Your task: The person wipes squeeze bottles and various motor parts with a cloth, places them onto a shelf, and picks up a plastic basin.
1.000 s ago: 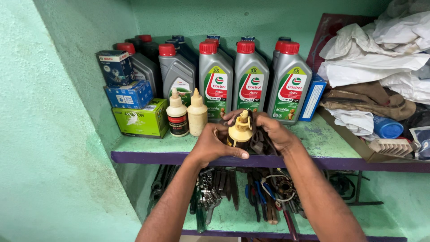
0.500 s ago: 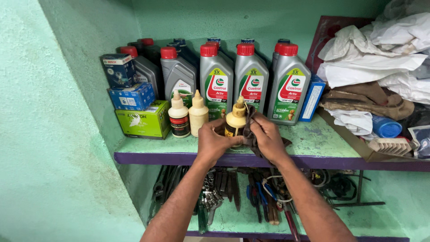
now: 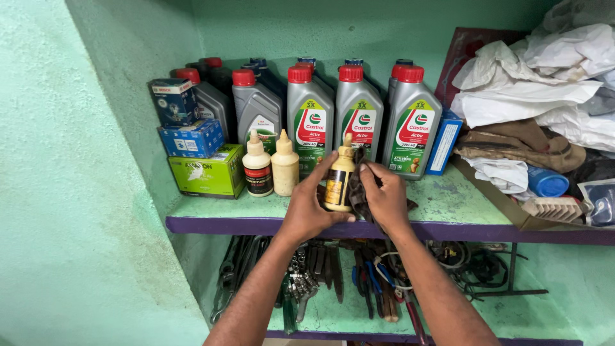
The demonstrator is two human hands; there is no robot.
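Note:
My left hand (image 3: pixel 310 205) grips a small yellow squeeze bottle (image 3: pixel 339 176) with a pointed nozzle, held upright just above the front of the green shelf (image 3: pixel 448 198). My right hand (image 3: pixel 384 195) presses a dark brown rag (image 3: pixel 359 186) against the bottle's right side. Two similar cream bottles (image 3: pixel 270 165) stand on the shelf just left of my hands. Behind them is a row of grey oil cans with red caps (image 3: pixel 360 115).
Stacked small boxes, blue and green (image 3: pixel 192 150), sit at the shelf's left end. A pile of white and brown cloths (image 3: pixel 538 96) and a blue container fill the right. The lower shelf holds several pliers, wrenches and other tools (image 3: pixel 359 275). Green walls enclose the left side.
The bottle went from tilted to upright and moved slightly back toward the oil cans. My left fingers have shifted up along the bottle's side; the rag stays against it.

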